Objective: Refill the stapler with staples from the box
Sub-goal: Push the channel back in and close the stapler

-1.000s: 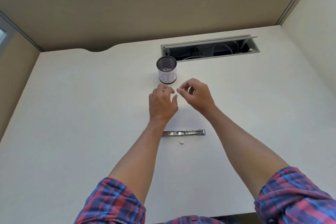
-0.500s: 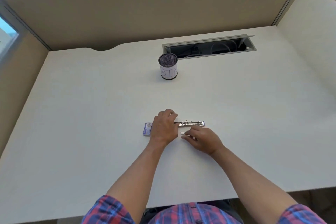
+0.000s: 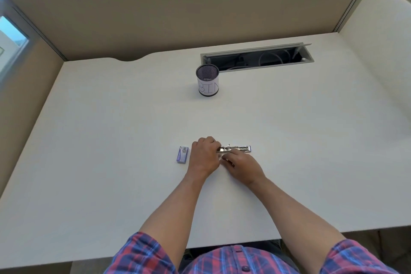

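Near the table's [image 3: 89, 140] front centre, the left hand [image 3: 205, 153] grips the opened stapler's [image 3: 235, 148] near end while the right hand's [image 3: 242, 165] curled fingers work beside its channel; whether they pinch staples cannot be told. Staple box [image 3: 182, 155] lies just left; loading appears underway, closing remains.

A mesh cup [image 3: 207, 80] marked "BIN" stood on the bench [image 3: 111, 140] well beyond the hands; an open cable tray [image 3: 258, 58] lay farther back.
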The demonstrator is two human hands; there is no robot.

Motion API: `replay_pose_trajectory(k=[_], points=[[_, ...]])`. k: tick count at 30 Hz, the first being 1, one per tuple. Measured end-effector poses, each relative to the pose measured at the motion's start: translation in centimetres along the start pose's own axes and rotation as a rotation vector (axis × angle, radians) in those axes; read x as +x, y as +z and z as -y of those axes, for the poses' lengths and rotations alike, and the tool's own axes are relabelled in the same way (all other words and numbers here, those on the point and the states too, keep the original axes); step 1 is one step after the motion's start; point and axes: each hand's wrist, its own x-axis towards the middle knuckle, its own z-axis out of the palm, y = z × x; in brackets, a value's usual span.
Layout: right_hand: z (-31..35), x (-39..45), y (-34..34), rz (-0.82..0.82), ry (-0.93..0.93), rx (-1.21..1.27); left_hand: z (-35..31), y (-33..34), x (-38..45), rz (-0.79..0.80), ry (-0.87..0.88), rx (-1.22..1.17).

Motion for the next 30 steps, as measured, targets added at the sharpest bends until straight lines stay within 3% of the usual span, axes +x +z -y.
replay_pose_trajectory(k=[12,30], points=[[1.1,-0.9,0.3,0.004,0.047,-0.047,0.1,0.6,-0.2,-0.026,0.04,0.013],[-0.2,-2.5,-1.2,-0.101,0.011,0.027,0.8,-0.3,-0.6,-0.006,-0.001,-0.175]])
